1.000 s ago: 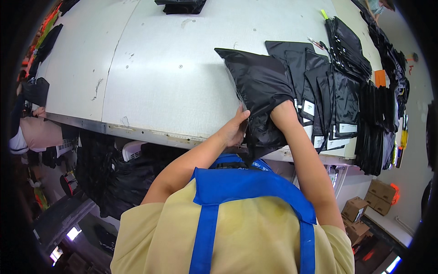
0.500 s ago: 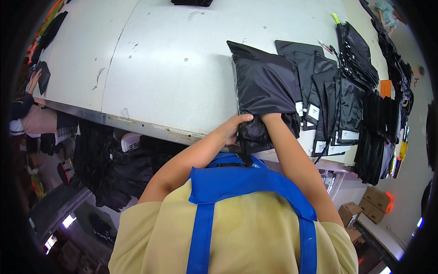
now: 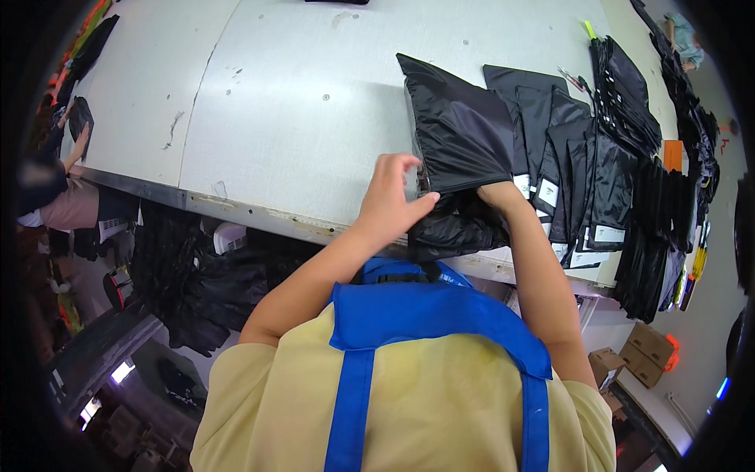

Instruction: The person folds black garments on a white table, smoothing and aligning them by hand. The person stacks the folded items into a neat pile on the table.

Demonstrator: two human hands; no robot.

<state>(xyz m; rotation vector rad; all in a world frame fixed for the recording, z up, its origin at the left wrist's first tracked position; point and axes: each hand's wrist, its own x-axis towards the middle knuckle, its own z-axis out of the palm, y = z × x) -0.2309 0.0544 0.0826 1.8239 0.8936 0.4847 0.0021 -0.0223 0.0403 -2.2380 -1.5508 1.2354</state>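
A shiny black fabric pouch [image 3: 464, 130] lies on the table in front of me, its mouth toward me. A bunched piece of black fabric [image 3: 452, 232] hangs out of that mouth over the table's front edge. My left hand [image 3: 391, 197] is open at the pouch's left side, fingers curved and spread apart, the thumb near the corner of the mouth. My right hand [image 3: 497, 194] reaches into the mouth; its fingers are hidden under the pouch's upper layer, so its grip does not show.
Flat black pouches with white labels [image 3: 548, 192] overlap to the right. Behind them lie a small pair of snips [image 3: 568, 77] and a stack of black pieces [image 3: 625, 94]. An orange box [image 3: 673, 156] stands at the right. At far left a co-worker's hand [image 3: 80, 144] touches black fabric.
My left hand has let go of the pouch's mouth and lifted up along its left edge, fingers spreading. My right hand has shifted slightly right, still inside the mouth.
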